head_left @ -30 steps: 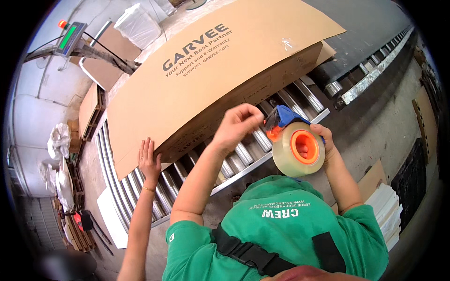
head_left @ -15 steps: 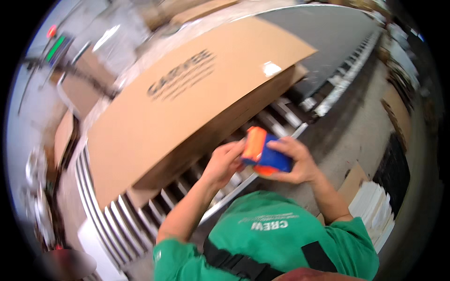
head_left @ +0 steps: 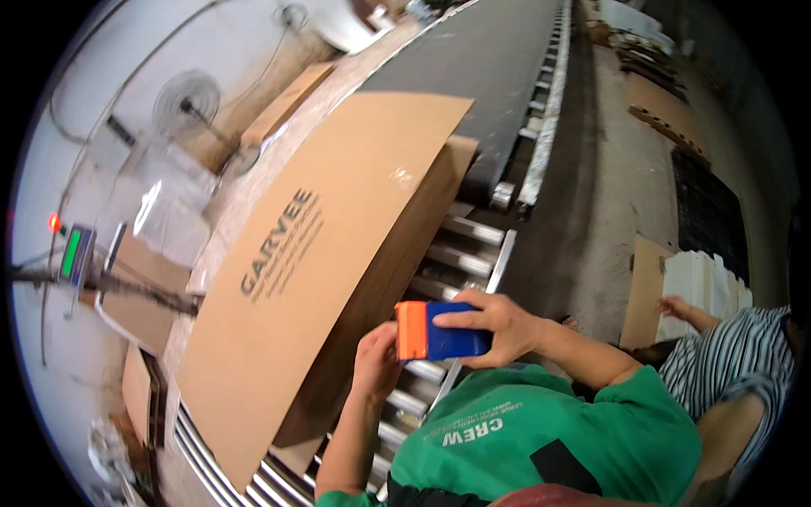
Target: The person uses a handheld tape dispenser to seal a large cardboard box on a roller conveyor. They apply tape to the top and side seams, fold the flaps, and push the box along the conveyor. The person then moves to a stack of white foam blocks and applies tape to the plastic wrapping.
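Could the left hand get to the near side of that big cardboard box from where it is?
Probably yes. The left hand is raised beside the tape dispenser that the right hand grips, and the cardboard box lies just to its left on the rollers, with nothing visible between them.

Tape dispenser (head_left: 443, 330): its roll is concealed behind the right hand (head_left: 498, 325). Left hand (head_left: 376, 362): palm faces away; fingertips hidden.

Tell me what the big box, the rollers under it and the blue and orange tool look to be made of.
The box looks like brown corrugated cardboard: matte, with folded flaps. The rollers seem bare metal, grey and shiny with light glints. The tool, in the right hand with the left hand touching it, is probably smooth plastic, judging by its even, bright colours.
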`<state>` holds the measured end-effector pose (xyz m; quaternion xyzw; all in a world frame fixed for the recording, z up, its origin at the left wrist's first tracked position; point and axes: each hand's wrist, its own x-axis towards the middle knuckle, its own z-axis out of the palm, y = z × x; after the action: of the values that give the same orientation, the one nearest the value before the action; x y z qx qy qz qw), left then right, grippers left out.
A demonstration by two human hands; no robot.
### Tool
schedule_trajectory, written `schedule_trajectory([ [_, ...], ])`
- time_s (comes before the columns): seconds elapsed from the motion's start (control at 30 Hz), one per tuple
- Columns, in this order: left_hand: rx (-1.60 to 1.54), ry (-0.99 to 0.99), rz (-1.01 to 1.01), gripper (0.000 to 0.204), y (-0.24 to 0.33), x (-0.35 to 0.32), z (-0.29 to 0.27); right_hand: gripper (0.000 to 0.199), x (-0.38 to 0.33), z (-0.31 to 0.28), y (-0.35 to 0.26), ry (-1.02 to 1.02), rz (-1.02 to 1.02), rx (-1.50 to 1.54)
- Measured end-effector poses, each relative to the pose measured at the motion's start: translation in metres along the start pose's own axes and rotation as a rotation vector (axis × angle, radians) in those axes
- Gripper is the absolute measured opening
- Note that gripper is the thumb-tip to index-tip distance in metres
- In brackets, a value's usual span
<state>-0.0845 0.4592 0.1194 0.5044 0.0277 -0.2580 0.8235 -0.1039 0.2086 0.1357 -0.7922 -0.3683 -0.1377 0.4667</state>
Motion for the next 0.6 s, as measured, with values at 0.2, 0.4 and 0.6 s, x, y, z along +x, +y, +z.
schedule_trajectory([
  [0.2,0.042,0.123,-0.013,0.019,-0.003,-0.001,0.008,0.070,-0.001,0.013,-0.020,0.068,0.038,-0.075],
  [0.4,-0.170,-0.051,-0.107,0.022,0.008,-0.007,-0.009,0.070,0.016,0.023,-0.022,0.068,0.019,-0.085],
  [0.6,0.160,0.056,0.028,0.019,0.006,-0.003,-0.025,0.070,0.022,0.033,-0.020,0.017,0.028,-0.115],
])
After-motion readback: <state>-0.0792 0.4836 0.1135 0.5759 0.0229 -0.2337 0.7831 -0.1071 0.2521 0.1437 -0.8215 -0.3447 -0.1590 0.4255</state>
